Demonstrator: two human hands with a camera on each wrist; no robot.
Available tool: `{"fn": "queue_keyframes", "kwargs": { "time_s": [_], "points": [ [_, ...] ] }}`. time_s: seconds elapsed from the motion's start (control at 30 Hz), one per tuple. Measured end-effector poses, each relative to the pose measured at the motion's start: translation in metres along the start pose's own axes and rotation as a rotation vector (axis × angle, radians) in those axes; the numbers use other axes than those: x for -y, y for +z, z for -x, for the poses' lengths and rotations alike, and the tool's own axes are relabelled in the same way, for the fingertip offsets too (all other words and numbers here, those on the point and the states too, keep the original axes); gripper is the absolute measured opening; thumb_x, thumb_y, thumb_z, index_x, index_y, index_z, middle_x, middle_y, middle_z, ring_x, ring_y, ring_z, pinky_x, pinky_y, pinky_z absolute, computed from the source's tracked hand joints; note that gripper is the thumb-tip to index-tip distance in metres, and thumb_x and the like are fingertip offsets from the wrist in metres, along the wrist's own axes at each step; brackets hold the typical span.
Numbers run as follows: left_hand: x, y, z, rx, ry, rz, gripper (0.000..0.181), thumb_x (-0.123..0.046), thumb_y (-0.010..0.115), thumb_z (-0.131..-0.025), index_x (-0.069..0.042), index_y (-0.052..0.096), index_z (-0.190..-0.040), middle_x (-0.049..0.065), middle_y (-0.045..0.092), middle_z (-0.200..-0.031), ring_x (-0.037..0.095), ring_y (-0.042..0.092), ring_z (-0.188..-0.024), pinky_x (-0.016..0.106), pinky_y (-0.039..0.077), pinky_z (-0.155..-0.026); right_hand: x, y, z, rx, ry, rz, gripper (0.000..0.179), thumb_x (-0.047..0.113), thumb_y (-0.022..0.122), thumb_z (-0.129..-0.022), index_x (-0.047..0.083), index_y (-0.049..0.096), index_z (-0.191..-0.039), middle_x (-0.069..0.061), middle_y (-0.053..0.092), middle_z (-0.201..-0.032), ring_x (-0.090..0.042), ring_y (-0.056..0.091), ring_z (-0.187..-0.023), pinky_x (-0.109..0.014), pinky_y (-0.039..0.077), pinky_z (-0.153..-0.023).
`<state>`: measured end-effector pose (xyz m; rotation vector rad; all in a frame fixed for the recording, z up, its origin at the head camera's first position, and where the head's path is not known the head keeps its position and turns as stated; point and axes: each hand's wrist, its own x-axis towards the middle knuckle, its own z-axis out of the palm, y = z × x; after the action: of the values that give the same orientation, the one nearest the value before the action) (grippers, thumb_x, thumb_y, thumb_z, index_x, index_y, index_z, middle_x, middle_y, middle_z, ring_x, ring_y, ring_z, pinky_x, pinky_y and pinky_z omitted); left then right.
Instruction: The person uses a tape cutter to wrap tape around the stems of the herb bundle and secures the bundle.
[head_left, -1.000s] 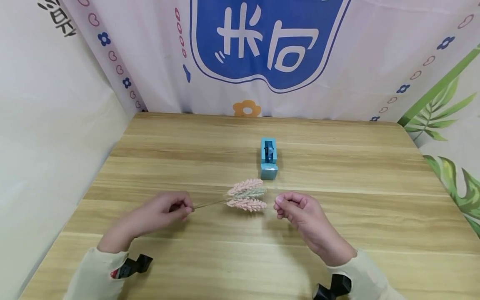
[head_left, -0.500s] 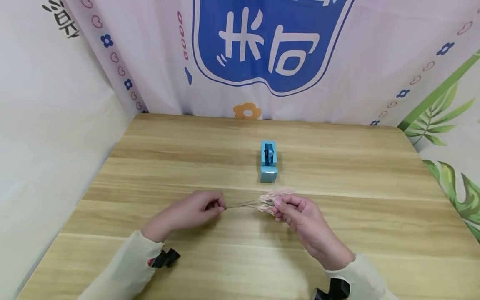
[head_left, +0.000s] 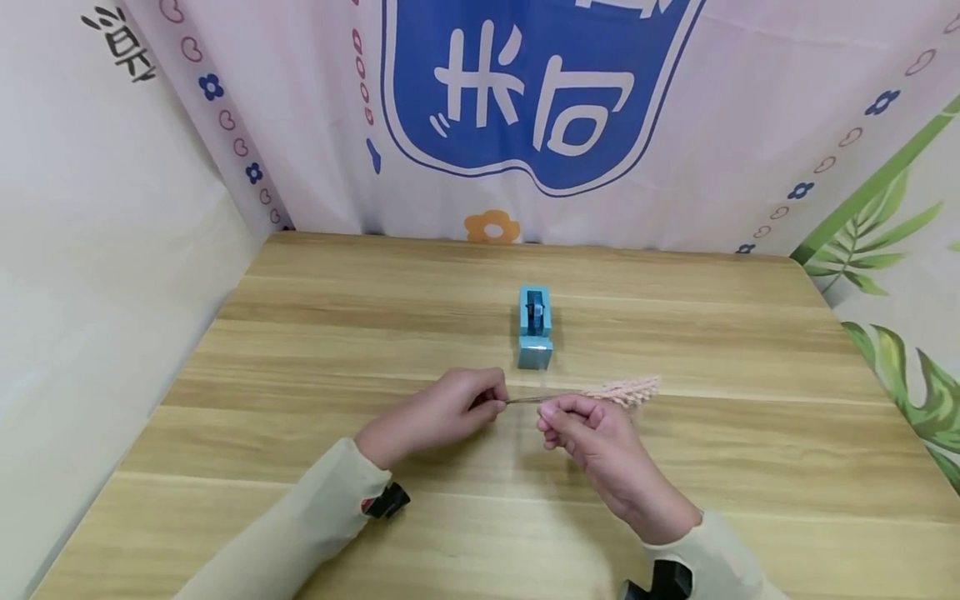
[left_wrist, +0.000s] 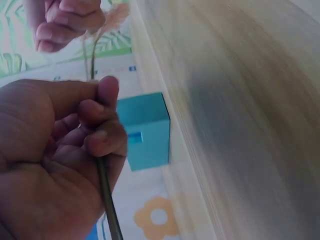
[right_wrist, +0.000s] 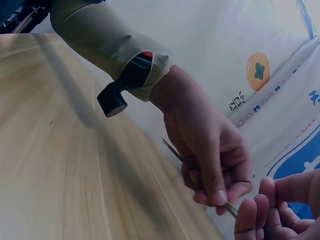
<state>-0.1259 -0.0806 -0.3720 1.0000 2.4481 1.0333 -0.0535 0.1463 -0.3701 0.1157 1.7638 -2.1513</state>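
My left hand grips the thin stems of a bunch of artificial wheat-like flowers, whose lower ends stick out behind the fist in both wrist views. Pale pink heads point right, beyond my right hand, which hides part of the bunch. Thumb and forefinger of that right hand pinch the end of a clear tape strip. The strip runs from the front of a blue tape dispenser and crosses close by the stems. Both hands are near each other, just in front of the dispenser.
A wood-grain table lies under everything. Behind it hangs a printed white and blue cloth, with a plain white wall at the left and leaf-patterned fabric at the right. Black cameras sit on both wrists.
My left hand has moved to the right with the stems, and the pink heads have passed from left of my right hand to beyond it. The right hand stays nearly in place.
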Motion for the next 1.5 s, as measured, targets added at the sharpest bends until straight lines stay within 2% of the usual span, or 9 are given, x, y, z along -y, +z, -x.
{"fn": "queue_keyframes", "kwargs": {
  "time_s": [0.13,0.3,0.5,0.67,1.03,1.23,1.5],
  "points": [
    [-0.007,0.005,-0.007,-0.058,0.070,-0.043,0.007,-0.004,0.062,-0.103,-0.004,0.067,-0.099,0.003,0.068,-0.086,0.005,0.054,-0.075,0.019,0.050,-0.067,-0.001,0.000,0.000,-0.002,-0.010,0.001,0.009,0.009,0.064,-0.104,0.008,0.070,-0.097,0.006,0.074,-0.089,-0.008,0.067,-0.086,-0.022,0.058,-0.082],
    [-0.018,0.009,-0.010,-0.119,0.112,-0.078,0.008,-0.003,0.061,-0.104,-0.004,0.066,-0.098,0.004,0.068,-0.089,0.009,0.054,-0.078,0.020,0.049,-0.070,-0.002,0.001,-0.001,-0.010,-0.019,-0.008,0.011,0.009,0.065,-0.103,0.010,0.072,-0.095,0.006,0.074,-0.087,-0.008,0.067,-0.084,-0.021,0.058,-0.080],
    [-0.024,0.013,-0.011,-0.157,0.156,-0.122,0.013,-0.005,0.060,-0.105,-0.008,0.064,-0.093,0.000,0.063,-0.085,0.009,0.052,-0.077,0.020,0.048,-0.071,-0.003,0.001,-0.001,-0.021,-0.027,0.000,0.010,0.009,0.065,-0.103,0.009,0.072,-0.096,0.006,0.074,-0.087,-0.008,0.067,-0.084,-0.022,0.058,-0.080],
    [-0.027,0.015,-0.010,-0.180,0.185,-0.141,0.012,-0.004,0.059,-0.105,-0.008,0.064,-0.095,0.000,0.064,-0.087,0.009,0.053,-0.079,0.021,0.049,-0.073,-0.004,0.001,-0.001,-0.033,-0.009,-0.004,0.011,0.008,0.065,-0.103,0.010,0.073,-0.096,0.007,0.075,-0.086,-0.008,0.067,-0.084,-0.022,0.058,-0.080],
    [-0.030,0.017,-0.009,-0.188,0.204,-0.167,0.011,-0.003,0.059,-0.104,-0.008,0.065,-0.097,0.003,0.068,-0.091,0.010,0.057,-0.081,0.023,0.054,-0.077,-0.006,0.001,-0.002,-0.053,0.018,-0.007,0.014,0.009,0.065,-0.103,0.014,0.073,-0.093,0.008,0.075,-0.085,-0.007,0.066,-0.083,-0.021,0.057,-0.079],
    [-0.030,0.016,-0.006,-0.195,0.209,-0.149,0.010,-0.004,0.060,-0.104,-0.007,0.065,-0.097,0.002,0.068,-0.090,0.009,0.055,-0.079,0.021,0.052,-0.074,-0.008,0.000,-0.004,-0.078,0.028,0.022,0.008,0.010,0.065,-0.103,0.007,0.071,-0.098,0.007,0.076,-0.084,-0.008,0.067,-0.082,-0.021,0.057,-0.078],
    [-0.029,0.015,-0.005,-0.206,0.185,-0.107,0.007,-0.005,0.063,-0.104,-0.005,0.068,-0.100,0.002,0.071,-0.089,0.007,0.055,-0.077,0.018,0.050,-0.070,-0.015,0.000,-0.010,-0.129,-0.027,0.046,0.011,0.005,0.066,-0.101,-0.004,0.069,-0.107,0.006,0.076,-0.084,-0.010,0.069,-0.081,-0.022,0.058,-0.078]
  ]
}}
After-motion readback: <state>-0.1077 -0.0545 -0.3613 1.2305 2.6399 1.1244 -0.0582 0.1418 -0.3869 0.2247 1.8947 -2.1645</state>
